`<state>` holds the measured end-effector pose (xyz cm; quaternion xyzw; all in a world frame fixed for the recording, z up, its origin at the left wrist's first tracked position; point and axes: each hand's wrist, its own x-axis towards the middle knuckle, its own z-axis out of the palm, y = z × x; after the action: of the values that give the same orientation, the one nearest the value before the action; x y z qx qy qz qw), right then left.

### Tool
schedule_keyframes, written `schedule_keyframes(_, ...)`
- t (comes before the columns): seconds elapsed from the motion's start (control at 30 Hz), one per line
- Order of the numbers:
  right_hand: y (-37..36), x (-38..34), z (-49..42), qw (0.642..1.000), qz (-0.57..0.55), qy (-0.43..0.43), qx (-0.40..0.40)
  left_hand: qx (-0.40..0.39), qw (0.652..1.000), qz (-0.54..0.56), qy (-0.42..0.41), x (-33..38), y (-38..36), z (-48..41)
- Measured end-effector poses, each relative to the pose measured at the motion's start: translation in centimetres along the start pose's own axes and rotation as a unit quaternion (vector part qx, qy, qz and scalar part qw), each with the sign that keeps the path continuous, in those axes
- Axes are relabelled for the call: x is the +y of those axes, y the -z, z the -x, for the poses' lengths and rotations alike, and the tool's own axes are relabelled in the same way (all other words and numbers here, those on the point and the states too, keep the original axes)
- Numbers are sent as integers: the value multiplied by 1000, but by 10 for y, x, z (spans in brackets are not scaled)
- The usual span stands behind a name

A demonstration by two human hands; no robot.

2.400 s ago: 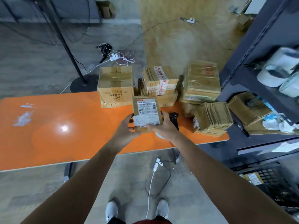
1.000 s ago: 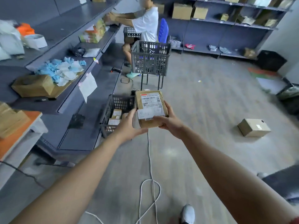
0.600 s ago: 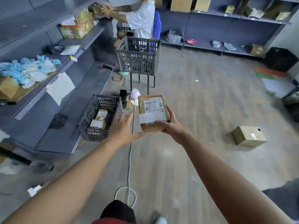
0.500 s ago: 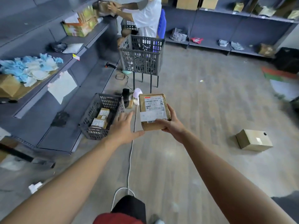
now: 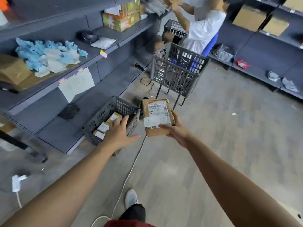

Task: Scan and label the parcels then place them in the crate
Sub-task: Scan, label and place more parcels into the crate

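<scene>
Beside the crate (image 5: pixel 113 118), right hand (image 5: pixel 176 130) grips the parcel (image 5: pixel 156 117); left hand (image 5: pixel 118 133) seemingly empty.

Right hand (image 5: pixel 177 130) grips a labelled parcel (image 5: pixel 156 117) beside the crate (image 5: pixel 105 117); left hand (image 5: pixel 119 133) spread empty.

Right hand (image 5: pixel 176 131) clasps something; left hand (image 5: pixel 118 134) spread, palm down.

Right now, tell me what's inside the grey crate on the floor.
The grey crate holds at least three small labelled parcels. The open left hand hovers in front of it, and the crate's near wall hides anything lower down.
</scene>
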<state>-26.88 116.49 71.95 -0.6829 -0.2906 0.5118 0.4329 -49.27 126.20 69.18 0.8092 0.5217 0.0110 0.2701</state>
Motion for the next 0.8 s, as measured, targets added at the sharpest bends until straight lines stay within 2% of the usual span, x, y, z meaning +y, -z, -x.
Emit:
schedule_keyframes(0.23,-21,-43,-128,994,56,-3,-97,35,996,27,74,-14,26,-73)
schedule_keyframes(0.43,-27,-59,-261,976,99,-24,-194,48,982,54,172,-31,20,-150)
schedule_keyframes(0.57,-28,-62,-354,962,113,-48,-242,67,957,85,271,-40,3,-203)
schedule_keyframes(0.67,-30,-59,-420,940,150,-86,-295,74,931,110,339,-41,-13,-240)
schedule_keyframes(0.8,-48,-54,-479,906,203,-97,-358,83,907,135,391,-43,-37,-280)
